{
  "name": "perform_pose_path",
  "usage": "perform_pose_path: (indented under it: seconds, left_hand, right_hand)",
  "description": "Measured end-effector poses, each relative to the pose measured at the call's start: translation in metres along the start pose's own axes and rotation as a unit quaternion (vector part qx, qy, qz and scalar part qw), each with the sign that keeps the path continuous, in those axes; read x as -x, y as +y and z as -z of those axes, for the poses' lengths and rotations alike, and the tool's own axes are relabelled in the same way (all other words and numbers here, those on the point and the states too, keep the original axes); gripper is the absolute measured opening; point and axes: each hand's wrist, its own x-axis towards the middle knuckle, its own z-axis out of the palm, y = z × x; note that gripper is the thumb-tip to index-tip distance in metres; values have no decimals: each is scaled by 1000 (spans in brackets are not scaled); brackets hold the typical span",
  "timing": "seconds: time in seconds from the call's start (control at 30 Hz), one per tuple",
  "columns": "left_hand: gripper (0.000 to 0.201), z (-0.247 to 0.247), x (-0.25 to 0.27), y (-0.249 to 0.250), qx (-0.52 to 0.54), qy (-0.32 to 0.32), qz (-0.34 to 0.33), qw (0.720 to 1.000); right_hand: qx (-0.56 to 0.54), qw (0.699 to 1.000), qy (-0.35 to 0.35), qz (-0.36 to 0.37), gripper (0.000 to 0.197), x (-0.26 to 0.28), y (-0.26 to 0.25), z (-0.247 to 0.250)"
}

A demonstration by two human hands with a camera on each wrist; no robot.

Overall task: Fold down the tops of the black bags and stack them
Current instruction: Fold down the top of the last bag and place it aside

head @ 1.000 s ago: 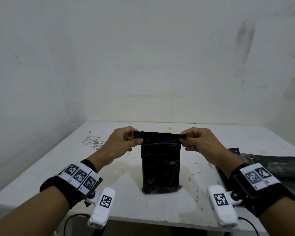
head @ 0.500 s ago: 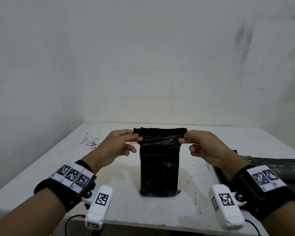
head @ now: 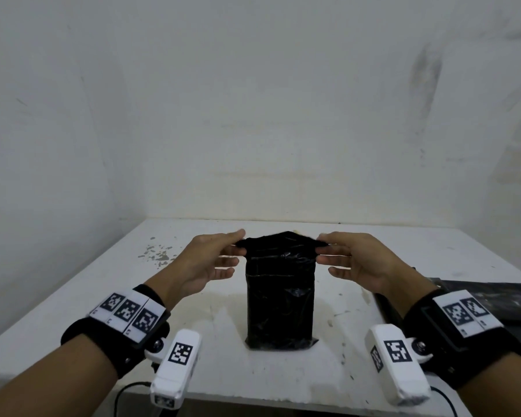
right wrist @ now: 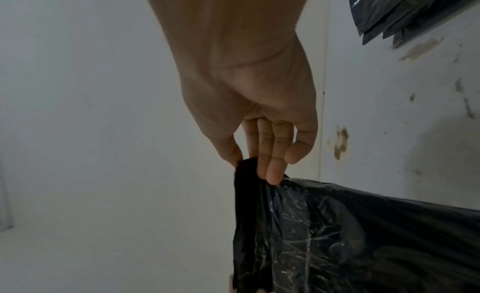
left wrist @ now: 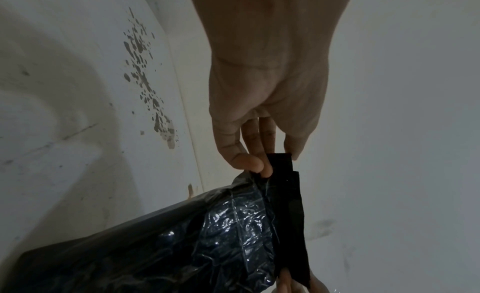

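Hands are working at the top of a black bag (head: 280, 299) that is standing upright on the white worktop (head: 73, 299), about midway between its left and right edges and nearer the front edge than the back. The left hand (head: 206, 264) is pinching the bag's upper left corner between thumb and forefinger, with the remaining fingers held out loosely below the pinch; the left wrist view is showing the fingertips (left wrist: 255, 164) closing on a flat, folded strip (left wrist: 288, 205) of black plastic running along the bag's top. The right hand (head: 358, 260) is pinching the upper right corner in the same way, and the right wrist view is showing its thumb and fingers (right wrist: 272, 170) gripping the bunched edge of the bag (right wrist: 337, 236). Between the two hands the top edge is rising into a low peak at the middle. The bag's body is looking glossy and creased, with horizontal fold lines below the top, and its base is sitting flat on the worktop.

Toward the right edge of the worktop a pile of flat black bags (head: 500, 299) is lying, partly hidden behind the right wrist. Dark specks (head: 160, 255) are marking the worktop toward its back left corner, and plain white walls are closing in the back and left sides.
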Motion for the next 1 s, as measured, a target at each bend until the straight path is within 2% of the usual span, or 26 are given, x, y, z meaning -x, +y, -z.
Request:
perform_pose_path:
  seconds: [0.07, 0.3, 0.53, 0.77, 0.87, 1.0]
  left_hand:
    - [22, 1, 0, -2, -2, -3, -5, 1000]
    - [30, 7, 2, -8, -25, -34, -10, 999]
    - [29, 14, 11, -14, -98, -77, -47, 991]
    - [43, 17, 16, -24, -133, -116, -106, 979]
    - [45, 19, 15, -27, -193, -96, -154, 964]
    - [44, 22, 11, -33, -298, -41, -241, 923]
  right_hand:
    - [-4, 1000, -5, -1, 12, 0, 0, 0]
    - [-14, 1000, -17, 9, 13, -1, 1, 5]
    - [50, 997, -55, 16, 28, 6, 8, 14]
    - [143, 985, -78, 54, 38, 12, 13, 15]
    - [188, 975, -71, 91, 38, 14, 16, 14]
    - [281, 947, -40, 152, 34, 12, 25, 13]
